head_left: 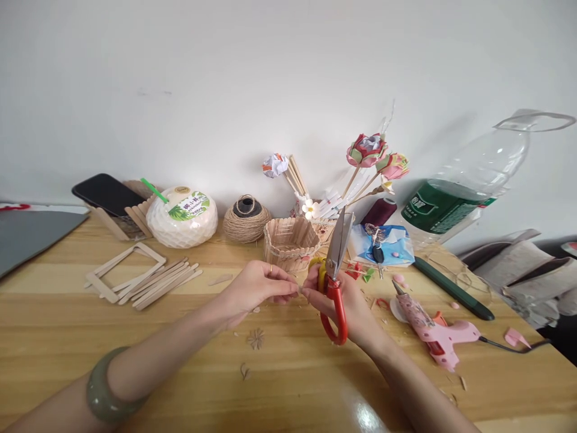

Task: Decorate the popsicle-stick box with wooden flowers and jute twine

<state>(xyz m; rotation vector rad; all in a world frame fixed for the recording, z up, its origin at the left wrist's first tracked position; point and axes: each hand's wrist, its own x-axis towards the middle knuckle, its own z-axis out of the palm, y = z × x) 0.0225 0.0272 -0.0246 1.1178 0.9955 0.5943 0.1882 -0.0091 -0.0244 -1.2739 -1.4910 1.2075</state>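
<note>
My left hand [261,287], with a ring on one finger, pinches toward the fingertips of my right hand [340,300]. Something tiny sits between the fingertips, too small to name. Scissors [334,264] with one red and one yellow handle are held in my right hand, blades pointing up. Just behind my hands stands a small basket [291,243] made of wooden sticks. A little flower-shaped cluster of slivers [256,338] lies on the wooden table [180,373] in front, with a curled scrap [244,371] below it.
At left are craft sticks [162,282], a stick frame [101,282] and a coconut drink [183,218]. Twine [246,219] and paper flowers [367,150] stand behind. A pink glue gun [437,331], green pen-like tool [453,288] and plastic bottle [464,180] are at right.
</note>
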